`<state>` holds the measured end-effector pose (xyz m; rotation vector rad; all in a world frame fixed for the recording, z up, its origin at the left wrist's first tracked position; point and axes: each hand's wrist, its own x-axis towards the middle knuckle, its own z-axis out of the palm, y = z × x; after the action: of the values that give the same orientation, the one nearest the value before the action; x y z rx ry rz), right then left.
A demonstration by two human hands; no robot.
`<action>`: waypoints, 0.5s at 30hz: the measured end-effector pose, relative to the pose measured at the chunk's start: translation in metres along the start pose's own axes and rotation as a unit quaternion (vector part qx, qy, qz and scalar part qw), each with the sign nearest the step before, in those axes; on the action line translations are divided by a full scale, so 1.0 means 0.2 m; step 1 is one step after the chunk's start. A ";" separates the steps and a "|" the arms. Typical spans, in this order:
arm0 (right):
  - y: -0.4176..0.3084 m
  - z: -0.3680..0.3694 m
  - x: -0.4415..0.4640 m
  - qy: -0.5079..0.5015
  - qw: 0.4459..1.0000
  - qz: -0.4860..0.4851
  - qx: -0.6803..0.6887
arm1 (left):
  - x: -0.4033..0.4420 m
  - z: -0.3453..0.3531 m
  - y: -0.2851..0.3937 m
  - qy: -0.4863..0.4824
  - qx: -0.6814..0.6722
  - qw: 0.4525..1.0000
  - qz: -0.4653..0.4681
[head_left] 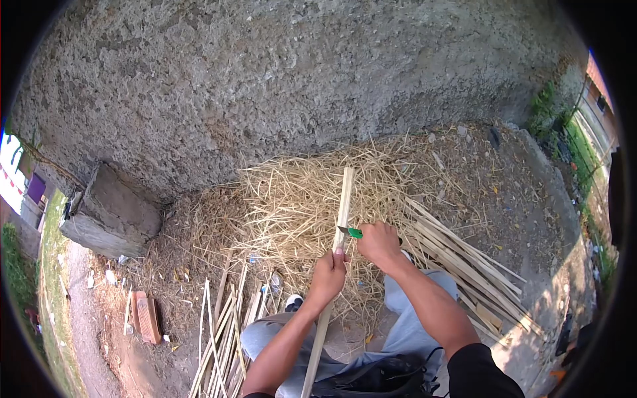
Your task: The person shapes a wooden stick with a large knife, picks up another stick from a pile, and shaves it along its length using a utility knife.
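My left hand [328,278] is closed around a long pale strip, apparently split bamboo or wood [346,192], that runs from my lap up and away from me. In my right hand [379,244] is a knife with a green handle [355,233], gripped in a fist. Its dark blade [343,229] lies against the strip, a little above my left thumb. Under the far end of the strip spreads a heap of thin pale shavings [292,199].
A bundle of long strips [458,255] lies to my right, with more strips [222,338] at my left. A reddish brick [146,317] sits farther left, near a concrete block [119,209]. The rough wall [318,79] rises ahead. A black bag [375,375] rests on my lap.
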<state>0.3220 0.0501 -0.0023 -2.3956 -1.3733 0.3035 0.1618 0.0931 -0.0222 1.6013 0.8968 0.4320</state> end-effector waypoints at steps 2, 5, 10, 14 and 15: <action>-0.02 0.00 -0.01 0.002 1.000 -0.002 -0.026 | 0.01 0.00 -0.01 0.054 0.083 0.993 0.068; -0.06 -0.02 -0.02 -0.005 0.999 -0.012 -0.045 | 0.00 0.00 0.03 0.087 0.141 0.982 0.085; -0.05 0.04 -0.04 0.028 0.997 -0.042 -0.053 | -0.02 0.02 0.10 0.068 0.176 0.982 0.035; -0.05 0.02 -0.05 0.034 0.998 -0.036 -0.047 | -0.03 0.00 0.12 0.029 0.186 0.982 0.024; -0.05 0.02 -0.05 0.036 0.998 -0.037 -0.047 | -0.03 0.00 0.10 0.029 0.186 0.982 0.025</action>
<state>0.3075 0.0462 -0.0013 -2.3992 -1.4692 0.1352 0.1629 0.0883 -0.0022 1.9640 1.0273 0.3626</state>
